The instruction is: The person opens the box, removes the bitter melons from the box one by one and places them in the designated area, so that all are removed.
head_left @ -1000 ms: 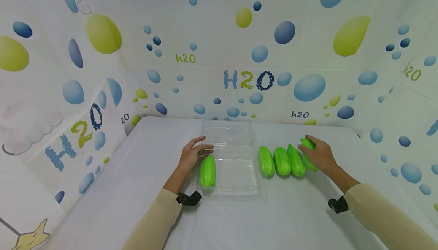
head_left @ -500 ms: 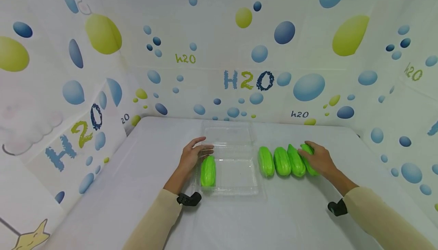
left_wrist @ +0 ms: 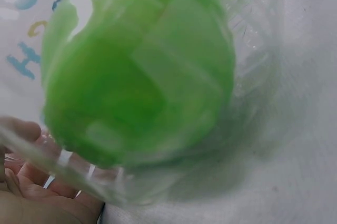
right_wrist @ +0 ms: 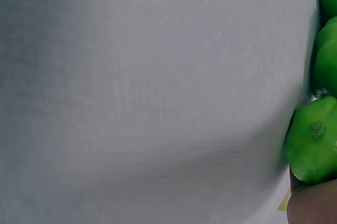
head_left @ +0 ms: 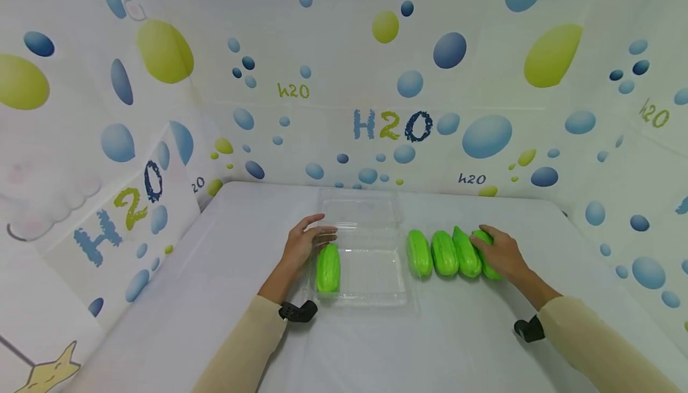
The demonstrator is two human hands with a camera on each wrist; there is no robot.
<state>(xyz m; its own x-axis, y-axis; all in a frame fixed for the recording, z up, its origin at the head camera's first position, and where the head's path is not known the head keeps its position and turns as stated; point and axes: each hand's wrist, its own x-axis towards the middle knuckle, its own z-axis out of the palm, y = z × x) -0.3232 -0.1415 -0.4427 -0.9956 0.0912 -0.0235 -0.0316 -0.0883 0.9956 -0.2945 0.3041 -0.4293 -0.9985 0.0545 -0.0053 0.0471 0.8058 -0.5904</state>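
My left hand [head_left: 301, 246] rests at the left side of a clear plastic box [head_left: 376, 300], fingers reaching over its hinge area. The box's lid [head_left: 357, 208] lies folded back behind it. One long bright-green ridged fruit [head_left: 328, 269] lies inside along the left wall; the left wrist view shows its rounded end through the plastic. My right hand [head_left: 505, 252] grips the rightmost green fruit [right_wrist: 315, 140] of a row, thumb at its left side and fingers over its far end, partly hiding it. That fruit lies against its neighbour [head_left: 466, 252].
Two more green fruits of the same kind, a left one [head_left: 419, 254] and a middle one [head_left: 445, 254], stand in the row right of the box. A white cloth covers the table [head_left: 430, 345]. A patterned curtain [head_left: 322, 34] rises behind it.
My right hand has moved slightly down with the rightmost fruit, which now lies closer against its neighbour. My left hand and the box have stayed in place.
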